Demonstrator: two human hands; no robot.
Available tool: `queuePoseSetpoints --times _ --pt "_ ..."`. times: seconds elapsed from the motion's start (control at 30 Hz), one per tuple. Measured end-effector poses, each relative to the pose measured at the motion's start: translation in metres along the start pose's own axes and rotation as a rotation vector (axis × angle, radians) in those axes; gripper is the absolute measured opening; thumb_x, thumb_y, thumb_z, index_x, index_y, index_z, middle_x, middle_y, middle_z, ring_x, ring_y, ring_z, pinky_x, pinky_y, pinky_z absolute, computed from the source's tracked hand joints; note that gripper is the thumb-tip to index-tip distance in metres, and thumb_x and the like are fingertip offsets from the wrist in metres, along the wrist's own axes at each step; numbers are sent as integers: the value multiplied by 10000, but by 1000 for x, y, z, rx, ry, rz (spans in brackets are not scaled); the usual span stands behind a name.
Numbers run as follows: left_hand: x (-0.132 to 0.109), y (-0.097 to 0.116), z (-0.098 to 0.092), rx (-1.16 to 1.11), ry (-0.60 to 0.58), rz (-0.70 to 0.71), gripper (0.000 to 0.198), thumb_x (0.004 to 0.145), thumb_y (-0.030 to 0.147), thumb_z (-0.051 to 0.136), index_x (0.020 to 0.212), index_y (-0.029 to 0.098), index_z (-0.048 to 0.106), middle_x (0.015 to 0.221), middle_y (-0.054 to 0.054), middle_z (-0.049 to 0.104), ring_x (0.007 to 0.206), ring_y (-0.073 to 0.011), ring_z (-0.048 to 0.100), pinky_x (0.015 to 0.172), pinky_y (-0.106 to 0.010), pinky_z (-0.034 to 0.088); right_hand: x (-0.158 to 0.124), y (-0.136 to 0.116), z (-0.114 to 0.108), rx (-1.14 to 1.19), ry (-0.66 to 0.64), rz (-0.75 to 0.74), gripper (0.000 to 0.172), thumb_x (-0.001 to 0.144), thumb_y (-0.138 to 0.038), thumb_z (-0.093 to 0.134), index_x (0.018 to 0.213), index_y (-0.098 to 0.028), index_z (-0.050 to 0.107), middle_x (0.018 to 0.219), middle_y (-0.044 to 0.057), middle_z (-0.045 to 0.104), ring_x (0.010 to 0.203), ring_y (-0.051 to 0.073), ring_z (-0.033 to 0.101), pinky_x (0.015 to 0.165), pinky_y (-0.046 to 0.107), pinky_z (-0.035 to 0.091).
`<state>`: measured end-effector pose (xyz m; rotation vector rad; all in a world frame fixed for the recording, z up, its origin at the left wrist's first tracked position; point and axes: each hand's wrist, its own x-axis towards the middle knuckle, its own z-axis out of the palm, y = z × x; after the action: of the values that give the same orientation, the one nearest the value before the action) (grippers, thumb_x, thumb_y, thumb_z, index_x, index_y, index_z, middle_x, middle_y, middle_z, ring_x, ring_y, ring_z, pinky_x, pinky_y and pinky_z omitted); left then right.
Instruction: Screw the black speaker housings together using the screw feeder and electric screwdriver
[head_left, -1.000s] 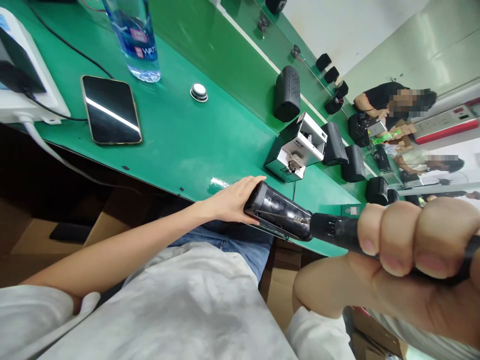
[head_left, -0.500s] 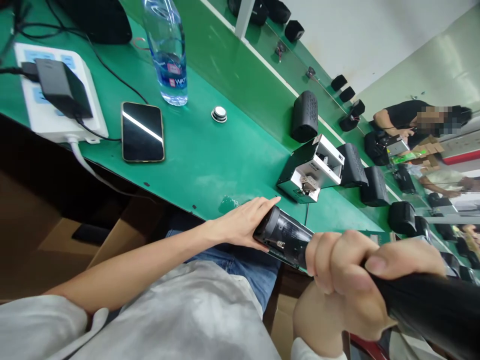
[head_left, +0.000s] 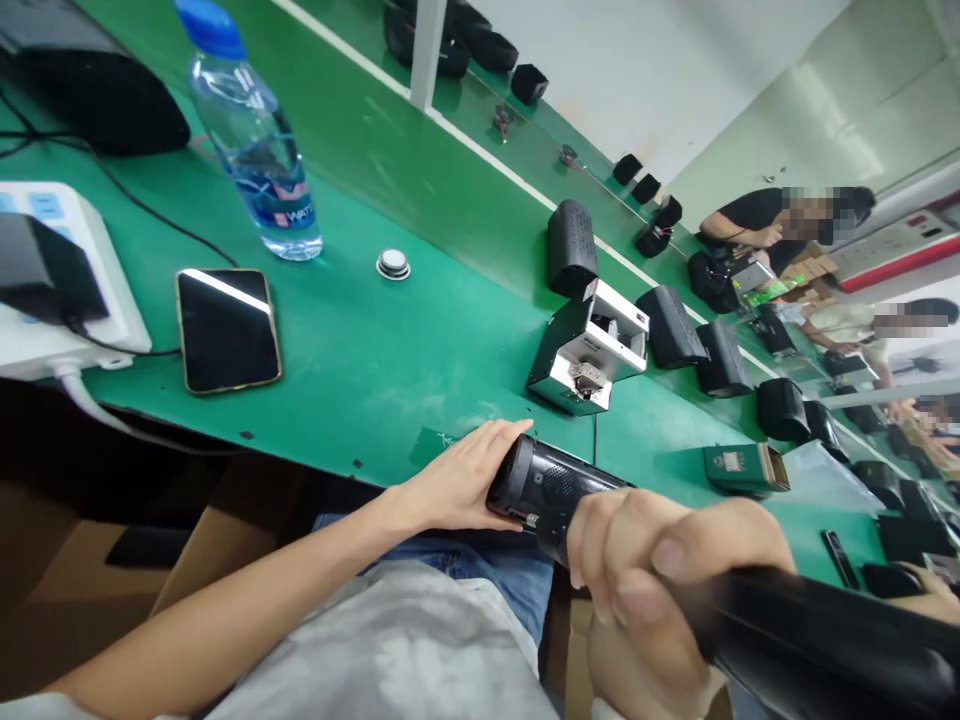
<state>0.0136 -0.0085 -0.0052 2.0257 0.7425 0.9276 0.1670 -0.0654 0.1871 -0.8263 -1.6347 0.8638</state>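
My left hand is closed round the near end of a black speaker housing with a perforated mesh side, held at the table edge. In my right hand is a thick black electric screwdriver. Its front end lies against or just over the side of the housing; my fingers hide part of it, so I cannot tell whether the tip touches. Behind the housing stands a black and white box-shaped machine with a metal fitting on its front.
A phone, a water bottle, a small round silver part and a white power strip are on the green table. Black speaker housings stand along the back. A green box lies to the right. Co-workers sit farther off.
The view has shifted, so the table things appear farther left and lower. Both hands keep their hold on the housing and the screwdriver. More of the table's right side shows, with the green box.
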Motion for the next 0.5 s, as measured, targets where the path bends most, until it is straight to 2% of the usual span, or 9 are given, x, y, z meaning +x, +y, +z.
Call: queuePoseSetpoints --times 0.07,0.13,0.27,0.33,0.4,0.5 --pt "0 1 -2 1 -6 -10 1300 819 494 1021 1799 309 187 1648 -214 552 1525 -464 604 1246 -682 555 13 -4 -10 -55 9 11 381 969 -393 953 1150 -320 626 668 -85 561 545 150 582 576 375 627" --pt "1 1 -3 16 -17 -18 1329 805 492 1040 1796 306 174 1661 -223 548 1548 -469 593 1263 -684 546 29 -9 -24 -108 45 0 439 931 -452 997 1141 -298 643 682 -69 575 615 168 626 663 432 672" --pt "0 -2 -4 35 -39 -15 1334 802 444 1048 1798 303 172 1719 -242 509 1600 -482 554 1301 -700 516 63 -8 -61 -240 137 -33 438 989 -571 926 1127 -277 632 674 -68 542 662 157 622 731 436 676" --pt "0 -2 -4 35 -42 -23 1304 817 430 1034 1796 296 183 1733 -251 495 1610 -488 546 1301 -709 514 81 0 -75 -314 248 -103 410 1044 -602 851 1118 -281 608 671 -79 516 642 129 580 721 396 651" --pt "0 -2 -5 38 -48 -35 1300 820 421 1028 1794 292 176 1735 -259 486 1611 -494 542 1290 -725 519 98 13 -83 -327 408 -202 341 1089 -563 803 1083 -302 582 667 -93 490 597 106 528 666 335 600" --pt "1 0 -6 48 -69 -48 1328 810 422 1034 1789 301 144 1725 -263 483 1610 -500 540 1275 -744 526 121 37 -84 -252 566 -323 315 1047 -479 864 996 -322 596 626 -107 495 493 110 477 531 310 514"
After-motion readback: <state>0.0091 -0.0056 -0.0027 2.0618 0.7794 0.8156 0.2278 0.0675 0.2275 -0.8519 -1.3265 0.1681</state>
